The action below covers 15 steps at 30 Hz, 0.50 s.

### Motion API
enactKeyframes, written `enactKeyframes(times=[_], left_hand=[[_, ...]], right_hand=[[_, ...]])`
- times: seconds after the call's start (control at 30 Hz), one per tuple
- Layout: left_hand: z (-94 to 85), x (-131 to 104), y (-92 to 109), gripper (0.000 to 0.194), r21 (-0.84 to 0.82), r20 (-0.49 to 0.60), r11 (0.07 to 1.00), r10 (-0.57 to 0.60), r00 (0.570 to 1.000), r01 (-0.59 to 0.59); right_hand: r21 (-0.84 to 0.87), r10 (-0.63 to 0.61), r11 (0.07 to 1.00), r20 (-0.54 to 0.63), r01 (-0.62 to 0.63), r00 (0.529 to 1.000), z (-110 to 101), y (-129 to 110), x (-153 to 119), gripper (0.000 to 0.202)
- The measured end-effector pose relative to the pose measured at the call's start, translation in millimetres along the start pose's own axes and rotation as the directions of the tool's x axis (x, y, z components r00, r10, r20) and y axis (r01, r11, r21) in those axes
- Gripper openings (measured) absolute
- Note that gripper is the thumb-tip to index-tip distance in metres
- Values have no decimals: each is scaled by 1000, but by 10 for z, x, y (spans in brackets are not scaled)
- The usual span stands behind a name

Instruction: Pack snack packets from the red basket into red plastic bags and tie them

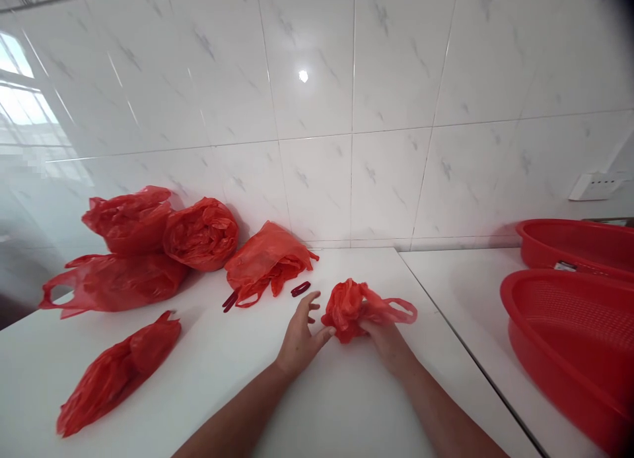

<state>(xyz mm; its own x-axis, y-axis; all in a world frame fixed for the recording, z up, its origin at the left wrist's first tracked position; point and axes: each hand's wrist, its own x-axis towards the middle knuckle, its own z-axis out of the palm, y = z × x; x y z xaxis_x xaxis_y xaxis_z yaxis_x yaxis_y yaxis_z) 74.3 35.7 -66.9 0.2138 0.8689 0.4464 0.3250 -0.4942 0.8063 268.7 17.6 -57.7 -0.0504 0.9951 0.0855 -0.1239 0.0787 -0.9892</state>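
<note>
A crumpled red plastic bag is bunched up above the white table, with one looped handle sticking out to the right. My right hand grips it from the right side, its fingers partly hidden by the plastic. Just left of the bag, my left hand has its fingers apart and curved, the thumb tip at the bag's lower left edge. A dark red band lies behind my left hand, and another dark red band rests farther left beside a loose red bag.
Several bundled red bags are piled at the back left against the tiled wall. A long folded red bag lies at the front left. Two red plastic baskets stand at the right, beyond a seam in the white table.
</note>
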Motion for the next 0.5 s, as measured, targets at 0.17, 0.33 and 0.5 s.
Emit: enactKeyframes(times=[0.17, 0.33, 0.5], left_hand=[[48, 32, 4, 61, -419, 230, 865, -194, 954, 277], [-12, 82, -59, 22, -554, 61, 772, -335, 940, 311], [-135, 146, -121, 19, -676, -50, 664, -473, 880, 319]], right_hand=[[-134, 12, 991, 33, -7, 999, 134, -29, -78, 15], [-92, -27, 996, -299, -1, 954, -37, -54, 17, 10], [26, -46, 998, -467, 65, 883, -348, -66, 77, 13]])
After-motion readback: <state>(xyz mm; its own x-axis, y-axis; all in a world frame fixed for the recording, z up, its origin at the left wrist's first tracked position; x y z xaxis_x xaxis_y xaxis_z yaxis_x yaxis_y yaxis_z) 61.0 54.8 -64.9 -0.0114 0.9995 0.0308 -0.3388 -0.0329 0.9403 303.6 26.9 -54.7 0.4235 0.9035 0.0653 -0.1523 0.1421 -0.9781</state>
